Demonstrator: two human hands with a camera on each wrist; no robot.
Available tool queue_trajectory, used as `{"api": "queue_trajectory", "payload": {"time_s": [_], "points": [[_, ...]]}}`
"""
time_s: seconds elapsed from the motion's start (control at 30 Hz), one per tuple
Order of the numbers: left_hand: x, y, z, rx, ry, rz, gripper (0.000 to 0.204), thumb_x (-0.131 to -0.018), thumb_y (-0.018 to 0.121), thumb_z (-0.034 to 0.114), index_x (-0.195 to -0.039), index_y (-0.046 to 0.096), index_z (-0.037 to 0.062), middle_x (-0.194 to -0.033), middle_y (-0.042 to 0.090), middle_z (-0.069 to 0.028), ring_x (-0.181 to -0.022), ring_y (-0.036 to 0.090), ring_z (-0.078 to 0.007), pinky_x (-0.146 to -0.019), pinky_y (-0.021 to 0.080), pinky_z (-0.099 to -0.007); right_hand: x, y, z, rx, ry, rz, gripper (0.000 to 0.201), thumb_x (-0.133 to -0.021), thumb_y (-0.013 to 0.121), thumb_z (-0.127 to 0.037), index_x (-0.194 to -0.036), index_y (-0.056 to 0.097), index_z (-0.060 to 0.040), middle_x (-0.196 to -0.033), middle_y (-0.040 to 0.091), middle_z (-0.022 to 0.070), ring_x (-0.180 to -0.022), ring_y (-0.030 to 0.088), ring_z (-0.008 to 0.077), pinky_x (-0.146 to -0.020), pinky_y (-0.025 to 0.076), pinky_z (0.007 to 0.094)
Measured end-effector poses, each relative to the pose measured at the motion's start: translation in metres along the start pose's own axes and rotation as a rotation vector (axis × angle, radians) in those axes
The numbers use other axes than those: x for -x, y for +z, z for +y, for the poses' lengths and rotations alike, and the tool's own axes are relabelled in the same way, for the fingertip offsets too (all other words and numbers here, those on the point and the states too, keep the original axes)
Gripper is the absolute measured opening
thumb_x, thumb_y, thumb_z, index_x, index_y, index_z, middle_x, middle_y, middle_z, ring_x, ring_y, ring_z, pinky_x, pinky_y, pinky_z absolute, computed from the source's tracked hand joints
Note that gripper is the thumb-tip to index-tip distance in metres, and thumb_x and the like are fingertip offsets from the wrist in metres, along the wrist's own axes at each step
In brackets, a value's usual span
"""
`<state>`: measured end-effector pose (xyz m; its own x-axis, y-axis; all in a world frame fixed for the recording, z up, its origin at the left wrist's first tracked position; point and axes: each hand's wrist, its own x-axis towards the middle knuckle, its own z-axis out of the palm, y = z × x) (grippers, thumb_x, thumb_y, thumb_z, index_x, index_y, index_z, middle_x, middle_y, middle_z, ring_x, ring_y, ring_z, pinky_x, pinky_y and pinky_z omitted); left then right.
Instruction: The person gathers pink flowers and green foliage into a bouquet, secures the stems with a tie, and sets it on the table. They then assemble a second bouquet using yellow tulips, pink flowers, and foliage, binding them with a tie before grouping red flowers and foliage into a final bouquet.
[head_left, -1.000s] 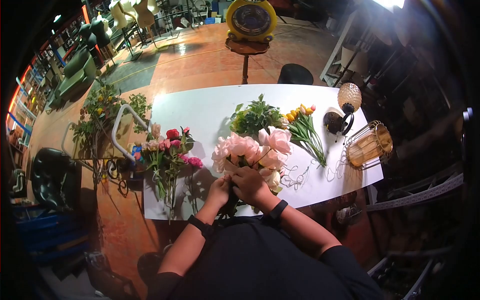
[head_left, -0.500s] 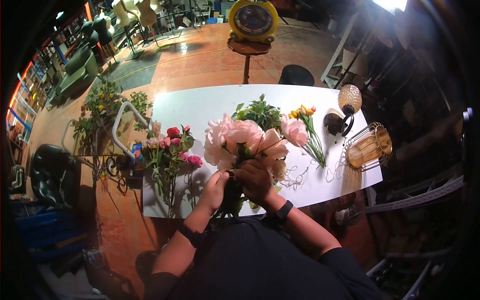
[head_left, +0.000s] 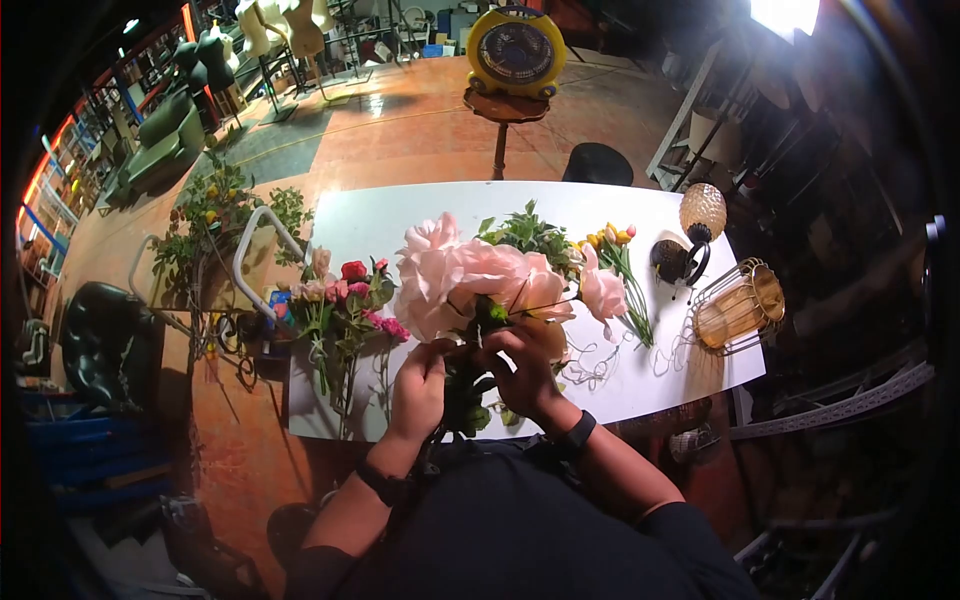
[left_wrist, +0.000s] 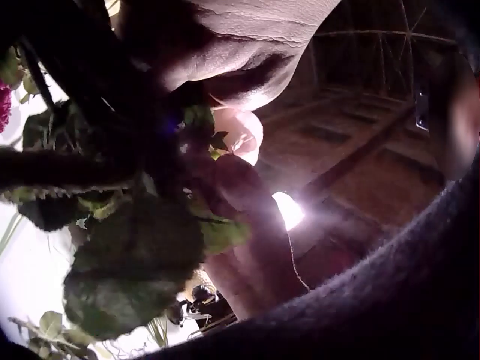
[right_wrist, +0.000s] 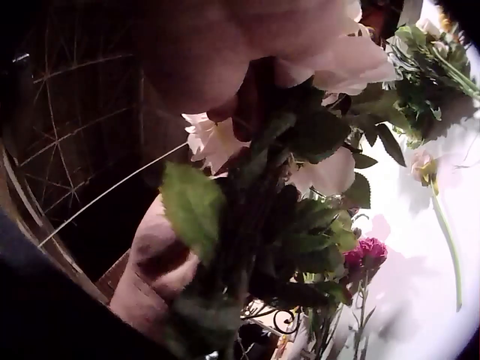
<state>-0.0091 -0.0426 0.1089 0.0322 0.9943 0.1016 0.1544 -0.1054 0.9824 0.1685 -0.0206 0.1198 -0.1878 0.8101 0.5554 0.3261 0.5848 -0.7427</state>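
A bouquet of large pale pink flowers (head_left: pixel 475 272) with leafy green stems stands upright before the person's body, over the table's near edge. The left hand (head_left: pixel 418 395) grips it at the stems just below the blooms, thumb over forefinger. Opposite it, the right hand (head_left: pixel 528 372) has thumb and forefinger curled together close to the stems. A thin pale string (right_wrist: pixel 112 193) runs taut to the right hand's fingers in the right wrist view. Dark leaves (left_wrist: pixel 135 262) hide much of the grip in the left wrist view. One pink bloom (head_left: pixel 603 297) leans out to the right.
On the white table (head_left: pixel 380 215) lie red and pink flowers (head_left: pixel 350 290) at left, greenery (head_left: pixel 530 232) behind, and yellow tulips (head_left: pixel 610 238) at right. Loose wire or string (head_left: pixel 592 370) curls nearby. A lamp (head_left: pixel 702 212) and a wire-caged lantern (head_left: pixel 738 308) occupy the right end.
The bouquet has risen and shifted left, and one pink bloom has swung outward to the right. The hands have moved from close together to slightly apart. The head view has tilted up a little.
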Motion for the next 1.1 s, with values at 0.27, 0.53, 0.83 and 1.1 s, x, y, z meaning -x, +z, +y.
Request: {"api": "queue_trajectory", "payload": {"time_s": [0.27,0.53,0.83,1.1], "points": [[-0.012,0.005,0.006,0.496,0.037,0.016,0.024,-0.097,0.044,0.005,-0.119,0.052,0.0003,-0.107,0.063,-0.0075,-0.097,0.061,-0.0154,-0.088,0.047,-0.0289,-0.007,0.006,0.013,-0.108,0.183,-0.091,0.022,-0.081,0.061,0.007,-0.101,0.062,-0.0011,-0.093,0.063,0.0125,-0.090,0.062,0.0294,-0.078,0.048,0.0353],[-0.039,0.008,0.001,0.759,0.079,-0.221,0.021,-0.097,0.046,0.005,-0.118,0.052,0.0036,-0.100,0.060,-0.0041,-0.094,0.058,-0.0133,-0.087,0.046,-0.0292,-0.022,0.006,0.031,-0.365,0.362,0.069,0.013,-0.092,0.060,-0.006,-0.104,0.061,-0.0015,-0.094,0.068,0.0085,-0.088,0.062,0.0156,-0.080,0.049,0.0289],[-0.047,0.009,0.009,-0.287,0.299,-0.133,0.033,-0.094,0.049,0.003,-0.126,0.042,0.0052,-0.101,0.063,-0.0159,-0.089,0.063,-0.0385,-0.078,0.049,-0.0431,-0.013,0.002,0.030,-0.646,0.461,-0.069,0.030,-0.077,0.049,0.020,-0.099,0.051,-0.0004,-0.102,0.059,0.0051,-0.101,0.057,0.0138,-0.089,0.046,0.0270],[-0.036,-0.004,0.046,-0.251,0.413,-0.250,0.023,-0.093,0.050,0.006,-0.116,0.053,0.0029,-0.106,0.060,-0.0209,-0.097,0.058,-0.0431,-0.079,0.048,-0.0476,-0.018,-0.011,-0.005,-0.467,0.172,-0.075,0.016,-0.081,0.058,0.012,-0.094,0.055,0.0029,-0.098,0.060,0.0096,-0.092,0.059,0.0178,-0.080,0.049,0.0282]]}}
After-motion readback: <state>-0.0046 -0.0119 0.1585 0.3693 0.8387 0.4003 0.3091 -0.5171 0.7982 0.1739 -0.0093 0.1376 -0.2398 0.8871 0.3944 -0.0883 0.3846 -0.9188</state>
